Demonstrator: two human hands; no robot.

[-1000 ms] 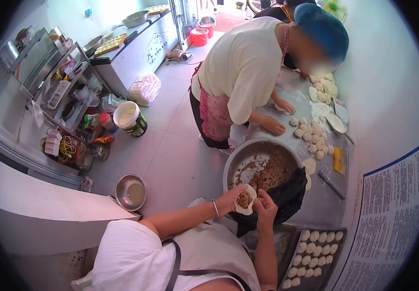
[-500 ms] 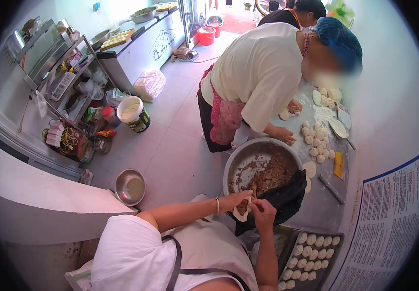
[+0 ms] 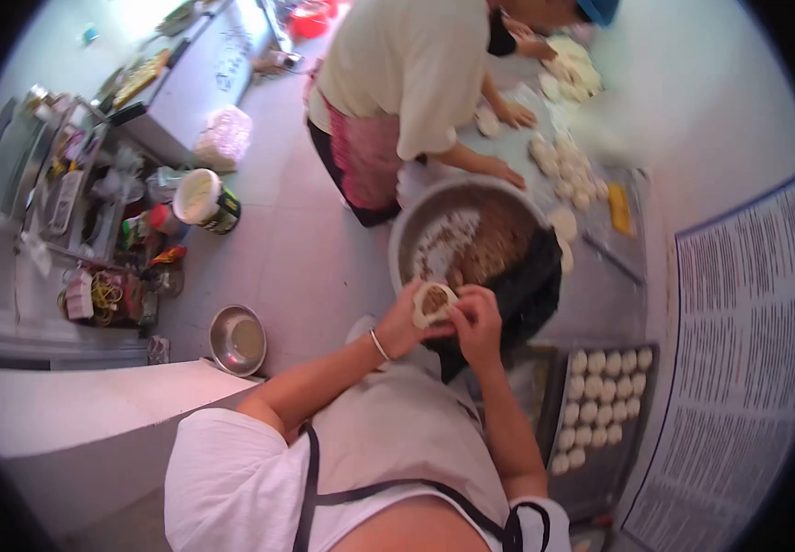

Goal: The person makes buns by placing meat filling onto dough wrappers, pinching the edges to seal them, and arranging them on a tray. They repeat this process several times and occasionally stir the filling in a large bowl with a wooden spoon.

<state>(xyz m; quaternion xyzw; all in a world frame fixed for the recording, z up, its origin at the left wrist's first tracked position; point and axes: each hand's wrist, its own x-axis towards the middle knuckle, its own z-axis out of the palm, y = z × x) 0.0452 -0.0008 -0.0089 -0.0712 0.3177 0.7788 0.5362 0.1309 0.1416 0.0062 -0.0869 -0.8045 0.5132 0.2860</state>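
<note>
My left hand cradles a round dough wrapper with brown filling showing in its open middle. The fingers of my right hand pinch the wrapper's right edge. Just beyond both hands is a large metal bowl holding brown filling. Black plastic lies over the bowl's right side. Flat dough rounds rest on the table to the right of the bowl.
A tray of shaped buns stands at the lower right. A co-worker leans over the floured table, near dough pieces, a yellow scraper and a dark rod. A metal basin sits on the floor.
The view has tilted and shifted. The wrapper has turned more upright toward the camera, showing its filling in a rounder opening. The co-worker's hands have moved slightly, and another person's arm shows beyond.
</note>
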